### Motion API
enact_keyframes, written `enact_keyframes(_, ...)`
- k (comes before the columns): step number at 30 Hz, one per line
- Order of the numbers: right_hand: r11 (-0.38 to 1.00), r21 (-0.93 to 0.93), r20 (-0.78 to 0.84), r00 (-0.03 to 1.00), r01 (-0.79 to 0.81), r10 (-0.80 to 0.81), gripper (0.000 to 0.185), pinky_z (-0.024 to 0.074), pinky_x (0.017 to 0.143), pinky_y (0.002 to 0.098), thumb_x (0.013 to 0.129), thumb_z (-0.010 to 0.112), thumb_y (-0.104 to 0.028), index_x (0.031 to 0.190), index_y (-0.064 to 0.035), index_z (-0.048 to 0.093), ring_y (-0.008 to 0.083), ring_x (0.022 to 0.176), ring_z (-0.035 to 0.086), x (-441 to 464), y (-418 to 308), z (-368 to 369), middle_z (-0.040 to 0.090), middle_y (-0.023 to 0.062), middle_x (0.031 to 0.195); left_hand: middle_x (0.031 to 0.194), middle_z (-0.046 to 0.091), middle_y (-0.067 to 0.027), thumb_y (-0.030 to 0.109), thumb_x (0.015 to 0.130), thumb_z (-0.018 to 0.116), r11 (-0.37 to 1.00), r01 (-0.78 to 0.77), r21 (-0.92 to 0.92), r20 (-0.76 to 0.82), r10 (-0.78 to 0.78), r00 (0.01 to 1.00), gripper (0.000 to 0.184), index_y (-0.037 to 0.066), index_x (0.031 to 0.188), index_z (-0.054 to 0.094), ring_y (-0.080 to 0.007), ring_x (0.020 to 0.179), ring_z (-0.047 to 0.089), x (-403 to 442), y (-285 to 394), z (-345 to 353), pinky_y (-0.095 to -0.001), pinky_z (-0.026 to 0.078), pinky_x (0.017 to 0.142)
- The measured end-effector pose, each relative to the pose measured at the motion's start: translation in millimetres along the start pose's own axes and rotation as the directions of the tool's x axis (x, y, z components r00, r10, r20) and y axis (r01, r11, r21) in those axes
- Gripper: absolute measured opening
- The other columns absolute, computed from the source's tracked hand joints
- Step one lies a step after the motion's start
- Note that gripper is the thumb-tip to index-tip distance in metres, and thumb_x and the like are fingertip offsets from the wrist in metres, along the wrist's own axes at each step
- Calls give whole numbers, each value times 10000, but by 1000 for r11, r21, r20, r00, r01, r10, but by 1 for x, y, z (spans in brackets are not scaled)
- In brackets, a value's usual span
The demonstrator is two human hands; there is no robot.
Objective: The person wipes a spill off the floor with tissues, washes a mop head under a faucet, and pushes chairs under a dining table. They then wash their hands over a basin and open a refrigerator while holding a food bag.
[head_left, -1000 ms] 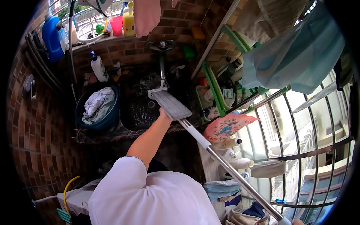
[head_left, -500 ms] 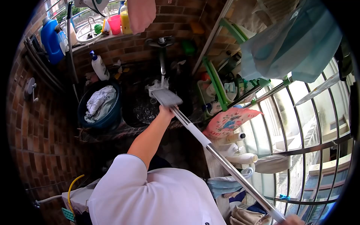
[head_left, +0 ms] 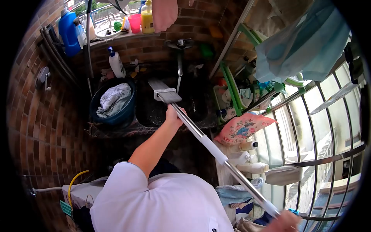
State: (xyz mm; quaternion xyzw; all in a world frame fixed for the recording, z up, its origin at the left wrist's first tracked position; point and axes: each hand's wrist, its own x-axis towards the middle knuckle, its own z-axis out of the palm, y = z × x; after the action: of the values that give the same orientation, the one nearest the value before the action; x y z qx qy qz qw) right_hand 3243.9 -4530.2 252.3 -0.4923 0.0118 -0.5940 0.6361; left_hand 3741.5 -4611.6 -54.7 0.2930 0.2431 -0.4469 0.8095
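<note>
A flat mop with a grey head [head_left: 170, 96] and a long silver and white pole [head_left: 214, 150] slants across the view. Its head is over the dark sink [head_left: 148, 123], and a white frame crosses it. My left hand [head_left: 175, 116] is closed round the pole just below the head. At the lower right my right hand [head_left: 285, 222], blurred, is wrapped around the pole's far end. Water runs from the tap [head_left: 180, 63] beside the head.
A dark tub [head_left: 129, 112] with wet cloths stands left of the sink, with a white pump bottle [head_left: 116, 63] behind it. Green shelving [head_left: 231, 89], a pink patterned bag [head_left: 243, 128], bottles and window bars line the right. A blue jug [head_left: 69, 34] is at upper left.
The mop head has turned and shifted; its white frame now shows across it, and the water stream falls beside it. My right hand has come further into view. The whole scene has shifted right.
</note>
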Motion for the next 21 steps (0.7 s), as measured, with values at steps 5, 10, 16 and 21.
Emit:
enact_keyframes(5, 897, -257, -57, 921, 360, -386, 265, 371, 605, 298, 848, 562, -158, 613, -134, 443, 130, 563, 467, 7, -151, -19, 445, 16, 558, 1190, 593, -141, 414, 1007, 298, 997, -58, -57, 214, 69, 974, 465, 66, 1208, 532, -366, 1111, 569, 39, 2, -8, -562, 470, 955)
enact_keyframes(10, 995, 28, -187, 978, 101, -94, 271, 302, 589, 319, 850, 532, -144, 611, -131, 406, 139, 504, 348, 11, 10, -17, 335, 10, 505, 594, 442, -92, 664, 951, 314, 1000, -17, -15, 62, 18, 998, 591, 103, 832, 458, -248, 487, 468, -21, -48, 24, -389, 453, 484)
enact_keyframes(16, 994, 57, -154, 984, 95, -85, 298, 271, 537, 297, 913, 486, -166, 628, -129, 407, 101, 461, 319, 9, -42, -11, 364, -8, 501, 755, 598, -141, 498, 995, 371, 990, -137, -24, 68, 138, 988, 460, 77, 952, 550, -300, 655, 607, 49, -1, -14, -438, 531, 596)
enact_keyframes(21, 847, 526, -53, 997, 74, -54, 291, 319, 558, 243, 906, 531, -98, 635, -141, 433, 82, 574, 423, 10, -96, -40, 439, -17, 593, 1079, 639, -159, 418, 1011, 325, 994, -109, -2, 168, 108, 980, 426, 93, 1120, 576, -344, 995, 621, 50, 10, -19, -509, 523, 866)
